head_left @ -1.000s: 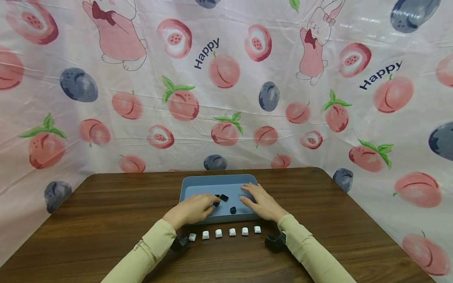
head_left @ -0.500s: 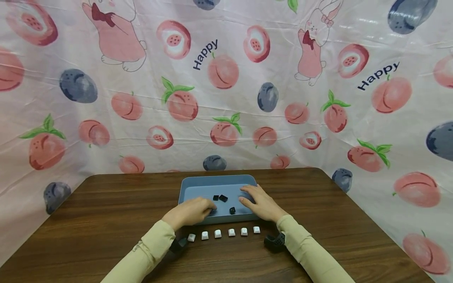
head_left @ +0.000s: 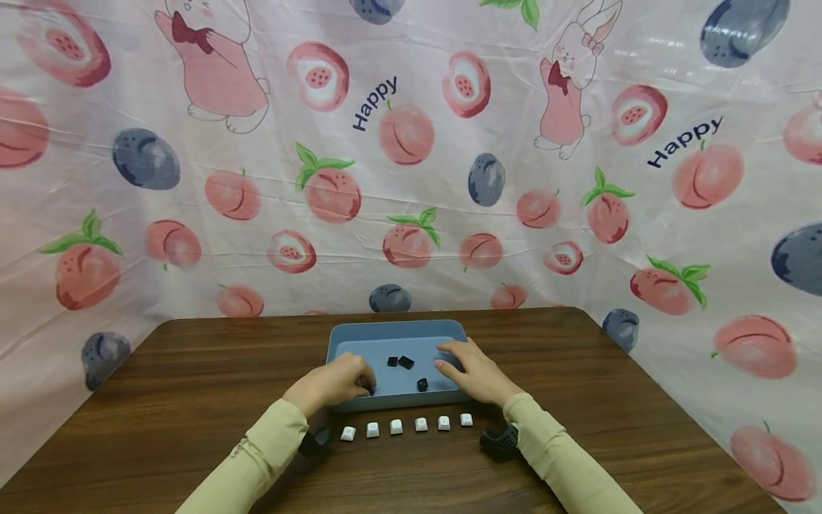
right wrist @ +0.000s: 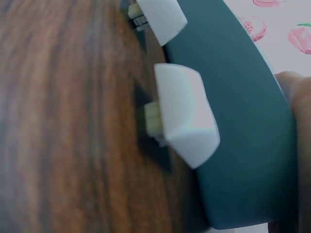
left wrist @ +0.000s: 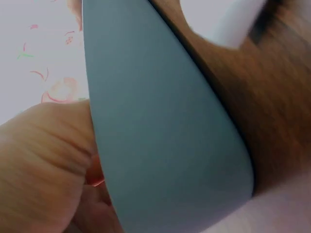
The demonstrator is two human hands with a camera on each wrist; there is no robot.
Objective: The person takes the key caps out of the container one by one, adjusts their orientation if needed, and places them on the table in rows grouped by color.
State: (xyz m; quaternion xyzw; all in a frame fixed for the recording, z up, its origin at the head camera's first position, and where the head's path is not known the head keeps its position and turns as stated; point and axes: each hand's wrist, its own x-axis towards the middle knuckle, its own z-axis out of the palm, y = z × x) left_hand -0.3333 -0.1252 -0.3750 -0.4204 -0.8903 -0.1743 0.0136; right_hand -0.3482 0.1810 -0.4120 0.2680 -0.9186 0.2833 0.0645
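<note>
In the head view my left hand (head_left: 334,382) reaches over the left front corner of a shallow blue tray (head_left: 398,330). Its curled fingers pinch a small black keycap (head_left: 372,390), mostly hidden behind them. Three more black pieces lie in the tray: a flat one (head_left: 392,361), another beside it (head_left: 406,362), and an upright keycap (head_left: 422,385) nearer the front. My right hand (head_left: 478,371) rests at the tray's right side with fingers loosely extended, holding nothing. The left wrist view shows the tray's outer wall (left wrist: 165,126) covering most of the left fingers.
Several white keycaps (head_left: 395,427) stand in a row on the brown wooden table (head_left: 244,371), before the tray. Close up, one white keycap (right wrist: 187,116) sits on a switch with a yellowish base. A fruit-printed curtain (head_left: 411,193) hangs behind the table.
My left hand has moved from the tray's middle towards its left front corner with the black keycap, uncovering the flat black pieces. My right hand has stayed in place.
</note>
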